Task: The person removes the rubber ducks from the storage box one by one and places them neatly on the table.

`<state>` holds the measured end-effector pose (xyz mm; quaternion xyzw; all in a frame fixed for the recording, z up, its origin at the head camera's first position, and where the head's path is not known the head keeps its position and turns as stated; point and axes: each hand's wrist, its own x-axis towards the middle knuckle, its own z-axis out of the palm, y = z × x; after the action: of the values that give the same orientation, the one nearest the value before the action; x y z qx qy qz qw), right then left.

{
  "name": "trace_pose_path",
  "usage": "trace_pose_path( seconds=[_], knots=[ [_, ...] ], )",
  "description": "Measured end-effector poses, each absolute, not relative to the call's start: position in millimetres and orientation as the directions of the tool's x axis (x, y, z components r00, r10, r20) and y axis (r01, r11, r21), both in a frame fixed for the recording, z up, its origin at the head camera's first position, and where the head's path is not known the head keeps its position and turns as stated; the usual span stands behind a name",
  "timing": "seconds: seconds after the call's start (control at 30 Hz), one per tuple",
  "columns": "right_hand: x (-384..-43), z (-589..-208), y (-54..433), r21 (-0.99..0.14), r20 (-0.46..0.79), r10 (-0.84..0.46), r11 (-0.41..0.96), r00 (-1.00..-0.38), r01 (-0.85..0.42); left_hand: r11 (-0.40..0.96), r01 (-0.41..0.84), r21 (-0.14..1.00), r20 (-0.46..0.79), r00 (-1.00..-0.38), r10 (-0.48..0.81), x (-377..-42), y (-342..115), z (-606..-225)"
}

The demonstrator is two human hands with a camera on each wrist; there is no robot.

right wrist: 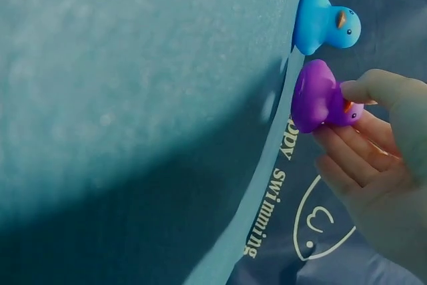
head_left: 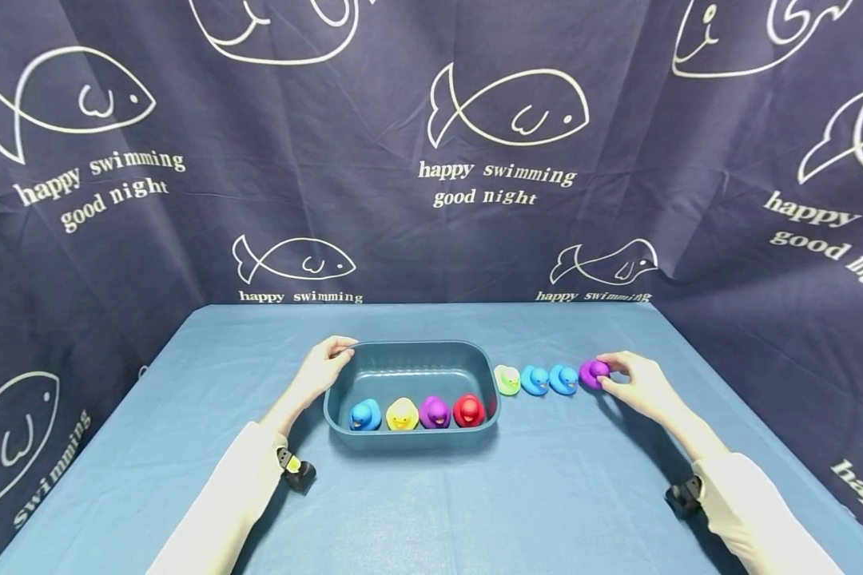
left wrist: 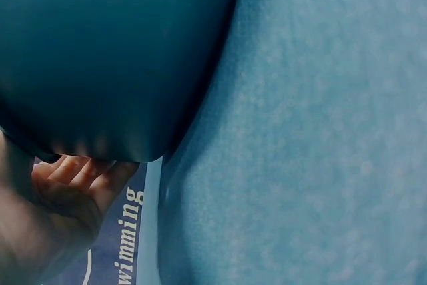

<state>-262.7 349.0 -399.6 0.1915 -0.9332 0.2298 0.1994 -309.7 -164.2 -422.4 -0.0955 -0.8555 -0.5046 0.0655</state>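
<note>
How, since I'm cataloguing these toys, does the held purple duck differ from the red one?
The purple duck is pinched by the right grip; nothing holds the red duck. The purple duck is outside the tray; the red duck sits inside. Both are toy ducks.

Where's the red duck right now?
In the head view, the red duck is inside the teal tray, in its near right corner, just right of a purple duck.
</note>
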Motion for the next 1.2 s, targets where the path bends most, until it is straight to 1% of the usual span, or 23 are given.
trace_pose_path(
  seconds=[0.37, 0.63, 0.97, 1.1, 1.2],
  knots=[
    [-264.6, -400.7, 351.0, -0.405, 0.363, -0.268, 0.817, -0.892, -0.41, 0.475, 0.222, 0.852, 0.201, -0.975, 0.094, -310.4, -164.4, -422.1],
    [-264.7, -402.0, 350.7, -0.398, 0.329, -0.264, 0.832, -0.907, -0.387, 0.472, 0.223, 0.853, 0.202, -0.975, 0.097, -306.9, -163.7, -420.1],
    [-261.8, -402.0, 350.5, -0.395, 0.349, -0.269, 0.826, -0.898, -0.401, 0.471, 0.218, 0.855, 0.194, -0.976, 0.1, -305.4, -163.0, -419.2],
    [-259.2, -395.3, 351.2, -0.387, 0.359, -0.264, 0.83, -0.895, -0.4, 0.466, 0.215, 0.858, 0.193, -0.977, 0.095, -305.9, -163.1, -419.7],
    [-257.8, -386.9, 350.4, -0.405, 0.359, -0.249, 0.827, -0.899, -0.39, 0.473, 0.22, 0.853, 0.2, -0.975, 0.094, -307.3, -163.6, -420.2]
  ],
)
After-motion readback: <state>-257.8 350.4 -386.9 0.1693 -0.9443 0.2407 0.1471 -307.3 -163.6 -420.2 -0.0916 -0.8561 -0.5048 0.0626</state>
